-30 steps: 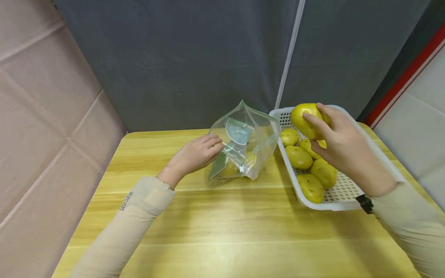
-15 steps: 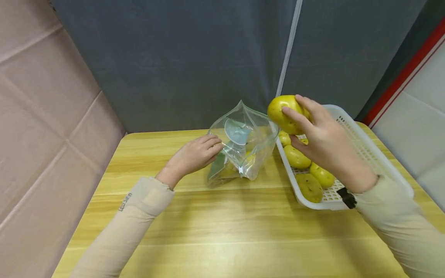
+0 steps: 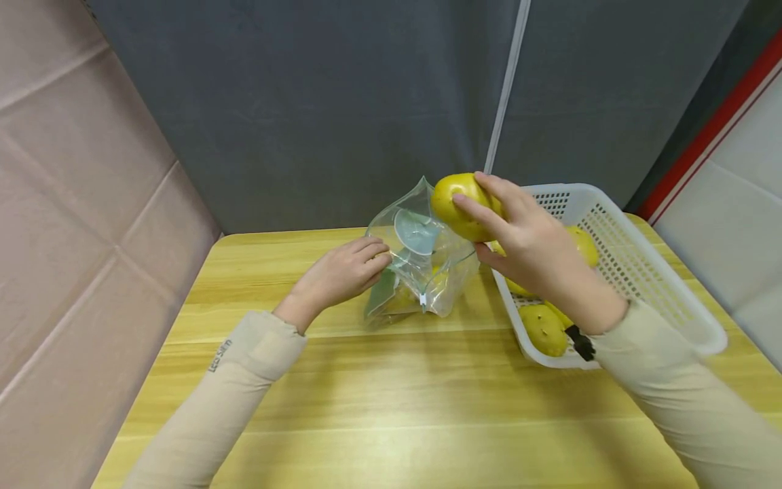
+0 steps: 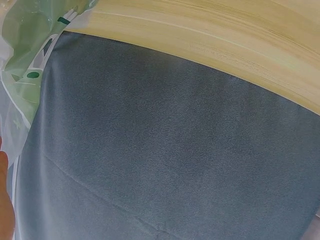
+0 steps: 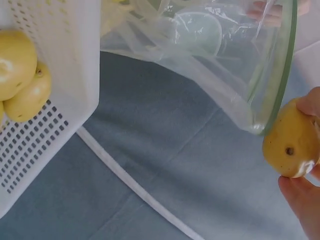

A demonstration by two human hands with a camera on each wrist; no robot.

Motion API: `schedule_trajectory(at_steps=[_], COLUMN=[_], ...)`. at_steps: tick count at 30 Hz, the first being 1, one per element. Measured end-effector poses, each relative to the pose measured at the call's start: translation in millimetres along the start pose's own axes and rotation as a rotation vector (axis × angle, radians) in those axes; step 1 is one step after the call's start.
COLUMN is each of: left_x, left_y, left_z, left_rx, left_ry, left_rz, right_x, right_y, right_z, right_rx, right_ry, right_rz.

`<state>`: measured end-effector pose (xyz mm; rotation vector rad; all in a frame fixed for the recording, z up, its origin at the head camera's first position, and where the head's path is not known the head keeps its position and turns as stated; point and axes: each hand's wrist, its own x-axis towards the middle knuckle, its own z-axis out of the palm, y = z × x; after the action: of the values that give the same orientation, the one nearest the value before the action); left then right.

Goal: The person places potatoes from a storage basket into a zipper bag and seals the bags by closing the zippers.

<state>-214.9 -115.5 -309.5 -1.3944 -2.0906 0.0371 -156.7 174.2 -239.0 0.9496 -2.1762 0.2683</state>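
My right hand (image 3: 537, 248) grips a yellow potato (image 3: 455, 207) above the right side of the open mouth of a clear zip bag (image 3: 455, 285). In the right wrist view that potato (image 5: 287, 145) is beside the bag's green rim (image 5: 286, 60). My left hand (image 3: 339, 272) pinches the bag's left edge; the fingertips are partly hidden. Something yellow shows through the plastic low in the bag. In the left wrist view only a sliver of the left hand (image 4: 6, 205) shows, near the printed side of the bag (image 4: 22, 50).
Right of the bag stands a white perforated basket (image 3: 666, 299) with several potatoes (image 3: 542, 331), some hidden under my right arm. Both stand on a wooden table (image 3: 391, 407). A grey curtain (image 3: 318, 115) hangs behind; pale panels (image 3: 73, 224) flank the table.
My right hand has carried the potato leftward from above the basket to the bag's mouth. My left hand and the bag have stayed in place.
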Motion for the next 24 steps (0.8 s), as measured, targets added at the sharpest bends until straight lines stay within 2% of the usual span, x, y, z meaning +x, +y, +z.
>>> schedule_trajectory(at_steps=[11, 24], left_x=[0.9, -1.2], left_y=[-0.6, -0.7], left_z=[1.6, 1.8], left_rx=[-0.014, -0.011], left_ry=[0.023, 0.022], left_rz=[0.004, 0.009], right_x=[0, -4], right_y=[-7, -8], right_z=[12, 19], right_rx=[0.024, 0.038], right_ry=[-0.073, -0.158], right_rz=[-0.027, 0.007])
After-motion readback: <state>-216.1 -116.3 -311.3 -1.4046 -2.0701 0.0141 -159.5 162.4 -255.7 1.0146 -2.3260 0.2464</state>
